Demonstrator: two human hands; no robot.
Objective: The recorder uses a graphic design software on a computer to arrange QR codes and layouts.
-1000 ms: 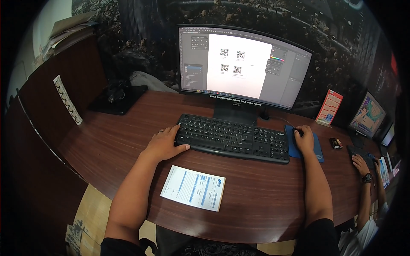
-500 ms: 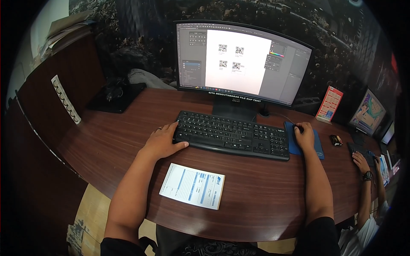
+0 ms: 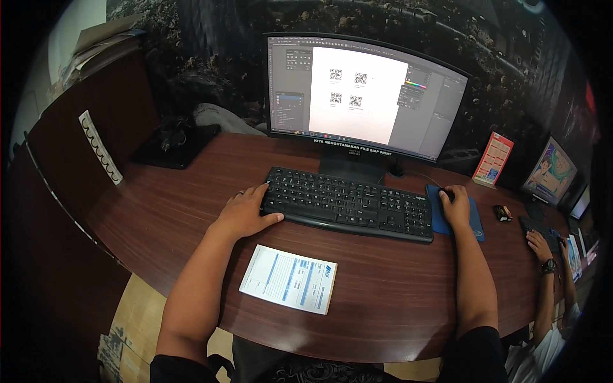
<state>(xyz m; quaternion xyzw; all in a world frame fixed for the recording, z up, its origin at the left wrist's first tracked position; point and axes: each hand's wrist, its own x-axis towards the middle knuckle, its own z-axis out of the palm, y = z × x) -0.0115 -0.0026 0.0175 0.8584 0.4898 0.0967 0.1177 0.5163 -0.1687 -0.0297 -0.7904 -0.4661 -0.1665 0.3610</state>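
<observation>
Two hands are required: steer the dark, mostly hidden mouse (image 3: 450, 196) with light, short strokes; rest the left hand (image 3: 244, 211) at the long black plastic keyboard (image 3: 348, 202). Left fingers: spread loosely, unclenched, touching its left end. Right hand (image 3: 456, 205): fingers curled, grasping the mouse upon the blue rectangular pad (image 3: 438, 216), between the brown wooden surface's (image 3: 396, 287) far and near edges.

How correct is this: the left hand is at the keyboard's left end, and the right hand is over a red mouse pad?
The mouse pad is blue, not red, as the head view shows. The left hand, right hand and keyboard are as you say.
</observation>
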